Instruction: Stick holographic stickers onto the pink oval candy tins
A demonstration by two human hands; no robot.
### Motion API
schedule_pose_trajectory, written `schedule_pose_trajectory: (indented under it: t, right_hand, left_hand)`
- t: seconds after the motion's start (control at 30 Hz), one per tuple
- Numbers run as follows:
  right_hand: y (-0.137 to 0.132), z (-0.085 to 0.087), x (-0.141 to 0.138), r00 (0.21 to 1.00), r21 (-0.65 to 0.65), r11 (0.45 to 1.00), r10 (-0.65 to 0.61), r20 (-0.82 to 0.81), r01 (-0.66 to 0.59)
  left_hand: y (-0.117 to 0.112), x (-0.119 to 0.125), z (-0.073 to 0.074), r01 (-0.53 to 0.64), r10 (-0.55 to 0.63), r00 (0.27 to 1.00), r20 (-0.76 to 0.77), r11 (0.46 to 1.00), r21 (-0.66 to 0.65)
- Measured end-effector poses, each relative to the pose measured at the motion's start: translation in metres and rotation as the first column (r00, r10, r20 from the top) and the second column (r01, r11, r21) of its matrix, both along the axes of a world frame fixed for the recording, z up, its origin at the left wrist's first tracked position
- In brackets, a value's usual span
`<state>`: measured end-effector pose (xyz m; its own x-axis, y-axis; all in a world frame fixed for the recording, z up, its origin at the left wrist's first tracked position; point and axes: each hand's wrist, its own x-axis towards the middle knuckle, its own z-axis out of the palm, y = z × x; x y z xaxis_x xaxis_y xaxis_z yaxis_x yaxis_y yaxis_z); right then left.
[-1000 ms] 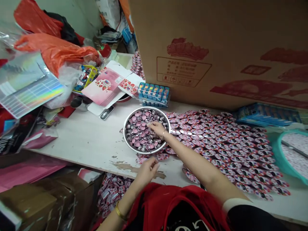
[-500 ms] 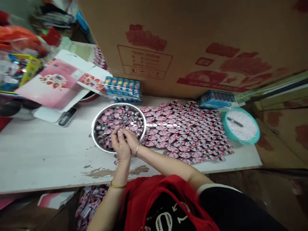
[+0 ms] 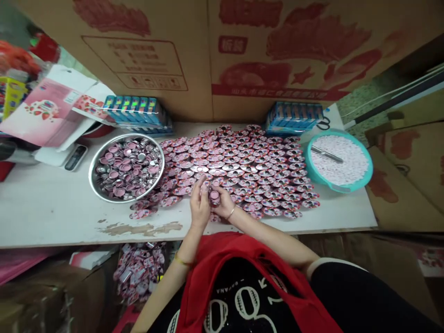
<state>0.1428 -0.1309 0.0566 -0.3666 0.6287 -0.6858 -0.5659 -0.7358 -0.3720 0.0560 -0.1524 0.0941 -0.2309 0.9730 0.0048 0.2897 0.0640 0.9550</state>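
My hands are together over the front of the laid-out rows of oval pink-and-red printed pieces (image 3: 246, 178). A few small round pink-and-silver metal cups (image 3: 214, 197) are gathered between them. My right hand (image 3: 225, 204) curls round these cups from the right. My left hand (image 3: 199, 206) is cupped against them from the left, its fingers pointing away from me; its palm side is partly hidden. Further left stands a round steel bowl (image 3: 92, 178) heaped with more of the same cups. Many of the oval pieces have a round pink or dark middle.
A turquoise basin (image 3: 347, 188) of small pale bits, with a metal tool (image 3: 326, 154) on top, stands at the right. Blue wrapped packs (image 3: 133, 111) and a large carton (image 3: 194, 51) line the back. Scissors (image 3: 323, 123) lie behind the basin. A digital scale (image 3: 74, 157) sits left.
Both hands have left the steel bowl and moved right, over the oval pieces, with the cups between them. The view has also turned to the right.
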Motion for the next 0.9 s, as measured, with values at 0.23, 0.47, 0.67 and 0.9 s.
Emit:
schedule_pose_trajectory:
  t: [0.23,0.47,0.67,0.9]
  right_hand:
    - [-0.015,-0.010,0.103,0.969,-0.123,0.985,0.088,-0.230,-0.118]
    - [-0.029,-0.025,0.132,0.883,-0.057,0.902,0.402,-0.244,-0.427]
    - [-0.031,-0.032,0.136,0.898,-0.047,0.911,0.394,-0.196,-0.410]
    - [-0.030,-0.043,0.145,0.922,-0.002,0.931,0.362,-0.138,-0.366]
  left_hand:
    - [-0.001,0.037,-0.025,0.364,-0.332,0.931,0.150,0.868,-0.339]
    - [-0.016,0.062,-0.024,0.426,-0.537,0.735,-0.414,0.841,-0.334]
    - [-0.022,0.058,-0.028,0.441,-0.568,0.570,-0.594,0.821,-0.362]
    - [-0.016,0.052,-0.050,0.292,-0.432,0.869,-0.242,0.842,-0.454]
